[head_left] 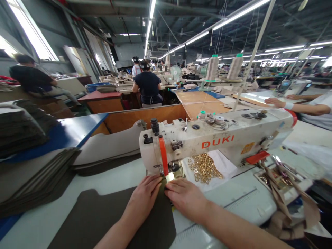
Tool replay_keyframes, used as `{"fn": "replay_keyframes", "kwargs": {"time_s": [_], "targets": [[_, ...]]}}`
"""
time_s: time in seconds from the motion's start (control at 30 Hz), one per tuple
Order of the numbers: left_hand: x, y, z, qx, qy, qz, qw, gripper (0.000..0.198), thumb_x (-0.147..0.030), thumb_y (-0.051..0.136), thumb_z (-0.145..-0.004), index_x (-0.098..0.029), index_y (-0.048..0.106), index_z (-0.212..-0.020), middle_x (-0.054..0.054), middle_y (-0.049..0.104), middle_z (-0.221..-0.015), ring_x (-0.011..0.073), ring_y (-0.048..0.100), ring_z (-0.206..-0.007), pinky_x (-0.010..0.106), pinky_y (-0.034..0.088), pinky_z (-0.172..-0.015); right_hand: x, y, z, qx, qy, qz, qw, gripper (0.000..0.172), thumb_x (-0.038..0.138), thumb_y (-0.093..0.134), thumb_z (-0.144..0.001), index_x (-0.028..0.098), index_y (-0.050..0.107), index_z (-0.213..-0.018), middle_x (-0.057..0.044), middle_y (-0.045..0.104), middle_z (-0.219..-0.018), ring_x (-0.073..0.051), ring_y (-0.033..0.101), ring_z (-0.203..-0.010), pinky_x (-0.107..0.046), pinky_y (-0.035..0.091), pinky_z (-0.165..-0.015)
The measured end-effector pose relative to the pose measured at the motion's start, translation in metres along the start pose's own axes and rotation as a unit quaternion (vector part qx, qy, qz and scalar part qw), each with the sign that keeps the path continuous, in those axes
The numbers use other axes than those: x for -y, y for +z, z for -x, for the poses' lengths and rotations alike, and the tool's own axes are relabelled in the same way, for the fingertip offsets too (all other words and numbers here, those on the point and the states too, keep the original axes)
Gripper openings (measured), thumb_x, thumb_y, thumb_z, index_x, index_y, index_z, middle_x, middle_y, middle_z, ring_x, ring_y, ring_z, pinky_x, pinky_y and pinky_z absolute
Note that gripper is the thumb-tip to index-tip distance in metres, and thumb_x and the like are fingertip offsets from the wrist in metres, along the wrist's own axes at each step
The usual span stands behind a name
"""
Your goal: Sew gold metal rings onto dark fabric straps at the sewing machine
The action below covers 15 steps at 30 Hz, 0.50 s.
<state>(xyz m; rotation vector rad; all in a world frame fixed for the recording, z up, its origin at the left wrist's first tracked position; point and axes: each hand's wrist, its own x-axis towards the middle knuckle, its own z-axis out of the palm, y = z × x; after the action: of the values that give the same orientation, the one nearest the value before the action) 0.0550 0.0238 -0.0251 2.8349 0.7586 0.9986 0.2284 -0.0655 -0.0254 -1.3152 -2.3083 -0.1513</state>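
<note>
A dark grey-brown fabric panel (pixel 103 211) lies flat on the sewing table, its upper edge under the head of a white sewing machine (pixel 192 140). My left hand (pixel 145 193) rests on the panel just left of the needle area, fingers stretched forward and lying on the cloth. Close by on the right, my right hand (pixel 185 199) has its fingers bent and pressed together at the panel's edge. Whatever lies between those fingertips is hidden. A small lamp lights the spot between both hands. Gold-coloured metal rings (pixel 204 167) are heaped on a white sheet (pixel 228 168) beside the machine head.
Stacked fabric panels (pixel 38 176) stand at left, with a grey stack (pixel 111 145) behind my left hand. A tray (pixel 293 186) with scissors and beige straps (pixel 282 207) sits at right. Thread cones (pixel 212 68) rise behind the machine. A co-worker's arm (pixel 306 108) reaches in at right.
</note>
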Motion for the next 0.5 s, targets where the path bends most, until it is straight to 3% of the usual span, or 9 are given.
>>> {"fn": "replay_keyframes", "kwargs": {"time_s": [0.23,0.5], "targets": [[0.0,-0.002,0.01,0.055,0.034,-0.048,0.997,0.032,-0.015,0.041,-0.09,-0.017,0.067,-0.107,0.008,0.073,-0.107,0.0185,0.067,-0.101,0.032,0.055,-0.091,0.001,-0.005,0.001,0.043,-0.012,-0.012,0.999,0.013,0.014,0.054,-0.088,0.016,0.062,-0.098,-0.006,0.067,-0.107,-0.018,0.059,-0.103,-0.029,0.045,-0.095],[-0.002,-0.005,0.007,0.094,0.107,-0.142,0.98,0.038,-0.009,0.035,-0.087,-0.013,0.068,-0.104,0.009,0.074,-0.106,0.0193,0.068,-0.099,0.029,0.056,-0.087,-0.003,0.005,0.002,0.039,-0.019,-0.005,0.999,0.012,0.016,0.054,-0.09,0.016,0.064,-0.096,-0.005,0.068,-0.108,-0.017,0.059,-0.104,-0.029,0.045,-0.095]]}}
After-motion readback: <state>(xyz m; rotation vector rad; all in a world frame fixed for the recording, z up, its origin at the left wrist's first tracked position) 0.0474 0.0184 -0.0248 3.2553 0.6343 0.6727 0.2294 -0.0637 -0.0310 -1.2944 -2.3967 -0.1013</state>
